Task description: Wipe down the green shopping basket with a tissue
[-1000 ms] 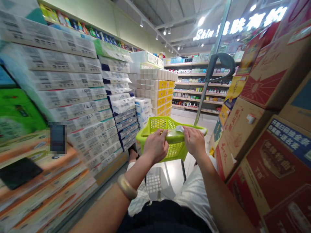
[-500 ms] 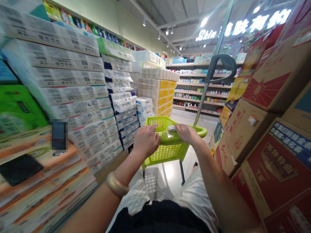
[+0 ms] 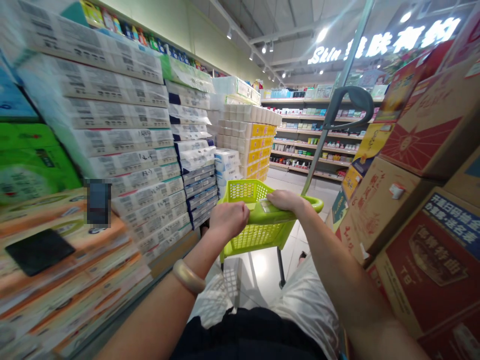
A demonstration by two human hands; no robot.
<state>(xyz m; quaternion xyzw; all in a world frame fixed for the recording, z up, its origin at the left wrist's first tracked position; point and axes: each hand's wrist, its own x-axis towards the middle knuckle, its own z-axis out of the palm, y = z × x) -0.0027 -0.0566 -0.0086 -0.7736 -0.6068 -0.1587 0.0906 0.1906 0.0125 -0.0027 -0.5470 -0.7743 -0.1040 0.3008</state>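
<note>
A lime-green shopping cart (image 3: 255, 239) with a perforated basket stands directly in front of me, between my body and the aisle. My left hand (image 3: 229, 218), below a pale bracelet (image 3: 188, 276), is closed in a fist around the left part of the cart's handle. On the right part of that handle (image 3: 275, 215) lies my right hand (image 3: 287, 201), its fingers curled over the far side and partly hidden. A clear label plate sits on the handle between the hands.
Stacked paper packs (image 3: 123, 117) line the left side, with orange packs (image 3: 112, 275) nearer. Cardboard cartons (image 3: 431, 260) crowd the right. A grey handle (image 3: 348, 107) on a slanting post rises ahead right. Stocked shelves (image 3: 307, 132) stand beyond the tiled floor (image 3: 258, 270).
My left hand's fingers, looser before, have closed round the handle. My right hand has settled flatter over it. The surroundings have shifted slightly to the right in view.
</note>
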